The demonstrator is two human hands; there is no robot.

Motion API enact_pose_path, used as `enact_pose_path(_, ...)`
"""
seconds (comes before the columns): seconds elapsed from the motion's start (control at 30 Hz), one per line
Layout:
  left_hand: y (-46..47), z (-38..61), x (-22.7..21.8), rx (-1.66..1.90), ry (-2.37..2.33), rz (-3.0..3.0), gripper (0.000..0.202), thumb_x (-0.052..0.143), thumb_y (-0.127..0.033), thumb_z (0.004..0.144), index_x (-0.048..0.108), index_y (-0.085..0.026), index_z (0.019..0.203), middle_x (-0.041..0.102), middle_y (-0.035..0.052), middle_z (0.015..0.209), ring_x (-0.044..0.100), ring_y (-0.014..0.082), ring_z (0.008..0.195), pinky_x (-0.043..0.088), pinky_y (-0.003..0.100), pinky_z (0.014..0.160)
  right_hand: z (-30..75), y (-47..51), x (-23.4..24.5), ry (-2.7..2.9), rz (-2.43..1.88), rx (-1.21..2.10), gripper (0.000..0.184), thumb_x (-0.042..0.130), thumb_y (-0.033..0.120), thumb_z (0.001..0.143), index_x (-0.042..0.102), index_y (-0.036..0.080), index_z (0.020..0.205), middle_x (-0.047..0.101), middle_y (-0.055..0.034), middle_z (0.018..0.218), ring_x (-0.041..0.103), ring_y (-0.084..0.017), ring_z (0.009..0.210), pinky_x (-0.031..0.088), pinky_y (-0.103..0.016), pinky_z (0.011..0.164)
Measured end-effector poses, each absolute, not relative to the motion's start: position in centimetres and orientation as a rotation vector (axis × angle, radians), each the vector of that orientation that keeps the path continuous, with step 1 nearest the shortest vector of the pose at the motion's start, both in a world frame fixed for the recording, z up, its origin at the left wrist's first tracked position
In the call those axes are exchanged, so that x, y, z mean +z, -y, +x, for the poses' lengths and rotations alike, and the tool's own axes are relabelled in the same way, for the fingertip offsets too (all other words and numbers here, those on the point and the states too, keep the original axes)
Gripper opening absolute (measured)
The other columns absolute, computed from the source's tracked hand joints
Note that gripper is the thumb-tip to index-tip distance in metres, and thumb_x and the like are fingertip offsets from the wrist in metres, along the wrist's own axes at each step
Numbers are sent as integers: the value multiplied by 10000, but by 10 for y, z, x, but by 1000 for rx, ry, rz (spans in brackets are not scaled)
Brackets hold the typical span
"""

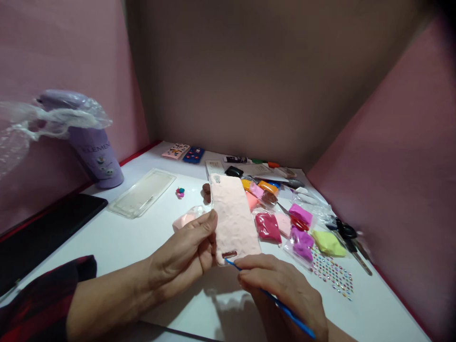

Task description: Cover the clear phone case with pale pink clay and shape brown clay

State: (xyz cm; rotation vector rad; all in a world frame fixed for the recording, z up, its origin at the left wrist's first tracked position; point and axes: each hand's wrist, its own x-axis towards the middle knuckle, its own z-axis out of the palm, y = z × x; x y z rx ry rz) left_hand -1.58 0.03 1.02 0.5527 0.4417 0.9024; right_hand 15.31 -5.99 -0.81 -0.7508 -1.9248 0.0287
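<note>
A phone case (235, 216) covered in pale pink clay stands tilted above the table. My left hand (190, 247) grips it by its left edge, thumb on the front. The clay surface looks bumpy, with a camera hole near the top left and a slot near the bottom. Between the fingers of my right hand (281, 289) is a thin blue modelling tool (288, 311). Its tip touches the case at the lower edge of the slot. Behind my left hand lies a clear bag of pale pink clay (185, 219), and brown clay lumps (206, 192) sit beside the case.
Bagged coloured clays (268, 227), red-handled scissors (298, 221), black-handled scissors (345, 230) and a gem sheet (333, 273) lie right. At left are a clear plastic box (142, 192), a purple tumbler (96, 152) and a black flat object (53, 237). Two decorated cases (194, 155) lie behind.
</note>
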Motion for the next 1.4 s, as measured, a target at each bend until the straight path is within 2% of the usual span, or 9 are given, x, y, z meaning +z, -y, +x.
enact_pose_path(0.17, 0, -16, 11, 876, -428, 532, 316, 460, -267, 921, 544, -139, 1198, 679, 134, 994, 640, 220, 912, 481, 376, 859, 156, 61, -8, 1947, -756, 43, 183, 567, 34, 801, 645, 128, 937, 710, -96, 932, 662, -176, 888, 568, -274, 730)
enact_pose_path(0.4, 1, -16, 8, 892, -437, 569, 316, 512, -286, 897, 565, -148, 1176, 677, 121, 1017, 636, 221, 930, 479, 360, 869, 160, 61, -7, 2054, -750, 56, 198, 568, 40, 790, 646, 123, 952, 696, -116, 981, 656, -189, 913, 573, -282, 738)
enact_pose_path(0.6, -1, -16, 9, 913, -463, 556, 340, 513, -279, 896, 540, -142, 1205, 669, 133, 1041, 633, 232, 951, 489, 375, 871, 154, 60, 1, 1764, -809, 88, 230, 596, -35, 731, 663, 143, 861, 716, -61, 807, 682, -175, 768, 559, -268, 640)
enact_pose_path(0.8, 2, -15, 14, 948, -473, 545, 260, 470, -231, 918, 567, -144, 1143, 674, 116, 1028, 635, 204, 950, 498, 344, 868, 151, 56, 1, 1733, -774, 104, 255, 607, -62, 700, 664, 131, 857, 709, -55, 747, 682, -181, 730, 554, -285, 611)
enact_pose_path(1.03, 1, -16, 11, 911, -477, 553, 349, 475, -271, 915, 515, -149, 1240, 657, 141, 1083, 621, 243, 989, 474, 416, 906, 153, 57, -1, 1781, -769, 81, 262, 588, -49, 712, 660, 141, 878, 717, -59, 785, 686, -184, 752, 559, -290, 616)
enact_pose_path(1.4, 0, -16, 12, 893, -470, 548, 364, 490, -292, 906, 516, -160, 1244, 664, 140, 1067, 636, 247, 957, 482, 407, 881, 158, 58, 0, 1920, -766, 2, 171, 548, 39, 798, 665, 136, 876, 723, -83, 849, 692, -182, 788, 570, -276, 641)
